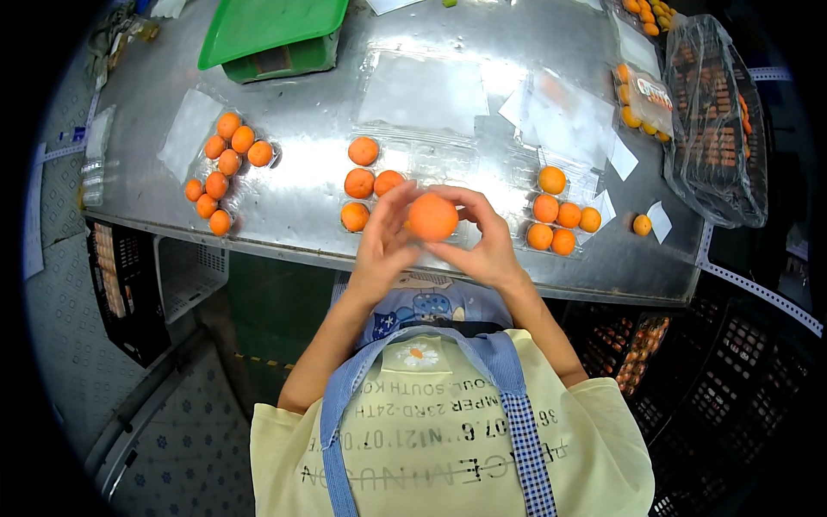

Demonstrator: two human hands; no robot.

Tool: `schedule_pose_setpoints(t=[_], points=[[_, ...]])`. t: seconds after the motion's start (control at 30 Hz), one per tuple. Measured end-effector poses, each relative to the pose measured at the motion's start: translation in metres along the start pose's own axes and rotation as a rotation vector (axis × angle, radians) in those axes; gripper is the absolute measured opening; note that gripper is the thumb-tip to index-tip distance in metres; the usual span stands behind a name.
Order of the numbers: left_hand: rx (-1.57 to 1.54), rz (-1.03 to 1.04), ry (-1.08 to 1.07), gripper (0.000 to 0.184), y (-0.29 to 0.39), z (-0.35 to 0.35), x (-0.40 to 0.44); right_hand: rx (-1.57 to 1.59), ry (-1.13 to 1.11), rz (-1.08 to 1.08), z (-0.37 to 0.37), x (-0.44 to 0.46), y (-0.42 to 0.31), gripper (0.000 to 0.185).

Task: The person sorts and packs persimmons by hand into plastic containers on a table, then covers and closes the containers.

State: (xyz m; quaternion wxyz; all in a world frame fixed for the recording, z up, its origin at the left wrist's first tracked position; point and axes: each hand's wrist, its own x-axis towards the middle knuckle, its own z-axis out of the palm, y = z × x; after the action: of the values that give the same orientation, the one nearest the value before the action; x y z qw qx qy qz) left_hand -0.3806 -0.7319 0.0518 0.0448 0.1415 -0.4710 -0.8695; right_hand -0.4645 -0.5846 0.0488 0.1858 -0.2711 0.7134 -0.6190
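Note:
An orange [433,216] is held up above the table's near edge, between both hands. My right hand [487,243] grips it, index finger over the top and thumb underneath. My left hand [383,241] curves around its left side, slightly blurred, with the fingers bent towards it. Just behind my left hand, several oranges [359,183] sit in a clear plastic tray [431,159], partly hidden by the hands. To the right, another group of oranges [545,208] rests in clear plastic cups. A third group of oranges [217,184] lies in clear packaging on the left.
A green tray [271,30] stands on a green bin at the back of the metal table [310,112]. White paper sheets [560,112] lie at the back right. A single fruit [642,225], a packed box [646,102] and a bagged black crate [711,121] are further right. Crates stand below.

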Motion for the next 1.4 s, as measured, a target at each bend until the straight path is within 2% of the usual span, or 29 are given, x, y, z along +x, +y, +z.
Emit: schedule_pose_setpoints(t=[0.1, 0.2, 0.33, 0.4, 0.6, 0.9, 1.0, 1.1, 1.3, 1.4], points=[[-0.335, -0.321, -0.017, 0.061, 0.012, -0.004, 0.002, -0.060, 0.002, -0.101, -0.003, -0.001, 0.000, 0.053], [-0.290, -0.350, -0.029, 0.058, 0.011, -0.004, 0.001, -0.149, -0.014, -0.226, -0.004, 0.003, -0.001, 0.053], [-0.089, -0.190, -0.034, 0.057, 0.001, -0.002, -0.003, -0.198, -0.034, -0.287, -0.004, 0.002, 0.001, 0.054], [-0.022, -0.035, -0.023, 0.056, 0.001, 0.002, -0.002, -0.179, -0.063, -0.246, -0.005, 0.002, -0.006, 0.055], [0.033, 0.173, -0.074, 0.048, 0.000, -0.001, 0.000, -0.027, -0.107, -0.147, -0.010, -0.001, -0.003, 0.060], [0.120, 0.168, -0.059, 0.041, -0.005, 0.004, -0.003, 0.169, -0.069, -0.103, -0.008, -0.001, 0.002, 0.041], [0.441, 0.286, -0.003, 0.040, -0.008, 0.004, -0.001, 0.153, -0.039, -0.050, -0.007, -0.003, 0.002, 0.037], [0.630, 0.341, 0.023, 0.042, -0.006, 0.005, 0.000, 0.151, -0.031, -0.025, -0.008, -0.004, 0.006, 0.036], [0.757, 0.400, 0.039, 0.042, -0.003, 0.008, 0.001, 0.144, -0.033, -0.015, -0.008, -0.003, 0.003, 0.039], [0.919, 0.485, 0.003, 0.042, 0.004, 0.012, 0.002, 0.073, -0.035, -0.010, -0.005, -0.002, 0.001, 0.042]])
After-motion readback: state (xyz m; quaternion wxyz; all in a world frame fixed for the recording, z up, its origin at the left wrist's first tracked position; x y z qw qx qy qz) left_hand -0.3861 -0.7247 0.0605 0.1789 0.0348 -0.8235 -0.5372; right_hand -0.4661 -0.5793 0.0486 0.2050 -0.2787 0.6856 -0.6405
